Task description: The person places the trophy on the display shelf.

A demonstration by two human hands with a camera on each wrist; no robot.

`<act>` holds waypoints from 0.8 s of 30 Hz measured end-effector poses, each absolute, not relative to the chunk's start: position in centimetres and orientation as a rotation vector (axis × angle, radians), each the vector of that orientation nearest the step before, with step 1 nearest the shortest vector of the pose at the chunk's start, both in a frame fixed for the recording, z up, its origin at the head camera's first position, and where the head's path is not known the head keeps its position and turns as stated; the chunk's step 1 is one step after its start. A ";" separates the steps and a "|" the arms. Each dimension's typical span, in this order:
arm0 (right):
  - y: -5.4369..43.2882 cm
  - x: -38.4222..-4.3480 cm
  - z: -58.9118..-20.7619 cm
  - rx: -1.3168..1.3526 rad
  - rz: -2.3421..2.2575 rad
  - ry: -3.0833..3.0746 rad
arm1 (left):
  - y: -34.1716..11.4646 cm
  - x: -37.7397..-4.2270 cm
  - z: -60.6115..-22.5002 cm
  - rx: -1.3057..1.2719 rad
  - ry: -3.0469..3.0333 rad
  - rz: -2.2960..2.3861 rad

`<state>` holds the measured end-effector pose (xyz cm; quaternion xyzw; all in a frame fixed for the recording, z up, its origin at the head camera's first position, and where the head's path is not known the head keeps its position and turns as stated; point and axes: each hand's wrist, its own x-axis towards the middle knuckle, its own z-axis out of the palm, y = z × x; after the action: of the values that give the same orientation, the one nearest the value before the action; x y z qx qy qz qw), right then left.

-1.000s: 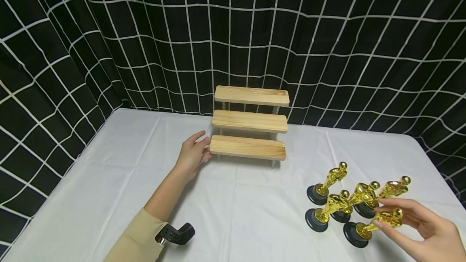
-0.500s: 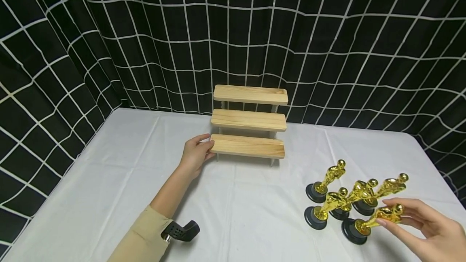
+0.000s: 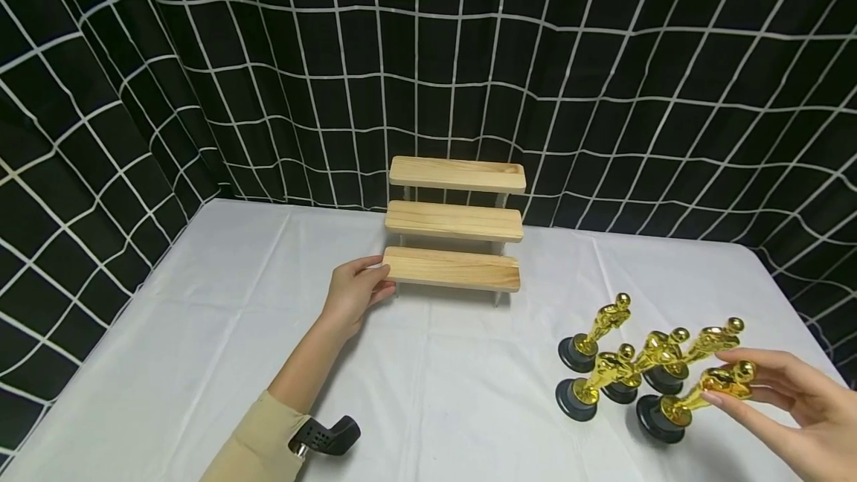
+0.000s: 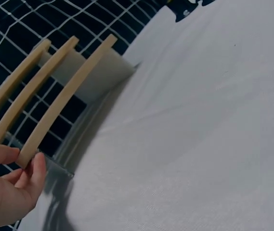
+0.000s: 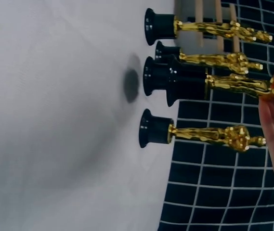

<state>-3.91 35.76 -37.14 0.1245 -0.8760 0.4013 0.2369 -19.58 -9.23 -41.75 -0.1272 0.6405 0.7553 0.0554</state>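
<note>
Right fingers [image 3: 766, 360] pinch one gold statuette [image 5: 233, 84] above the surface [image 3: 455, 393], I see; left fingers [image 3: 375, 274] grip bottom shelf [image 3: 451, 268].

The left hand [image 3: 353, 294] pinches, its forearm [image 3: 309, 364] stretched forward; the right hand [image 3: 797, 404] pinches too.

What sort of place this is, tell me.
Probably a staged recording corner: a white-covered table, a black grid-patterned curtain hung behind it, and a three-tiered wooden stand set on the cloth.
</note>
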 end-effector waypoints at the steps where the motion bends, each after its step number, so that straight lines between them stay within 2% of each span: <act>1: 35.8 -3.9 -37.0 0.346 1.105 -2.401 | -9.2 -19.5 -41.8 -0.386 1.947 2.295; 24: 36.0 -5.5 -31.6 0.384 1.089 -2.417 | -9.1 -18.8 -42.0 -0.399 1.941 2.358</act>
<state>-5.52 36.02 -31.58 0.1397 -0.8783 0.3955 0.2294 -18.83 -9.09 -41.99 -0.1295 0.6299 0.7652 0.0307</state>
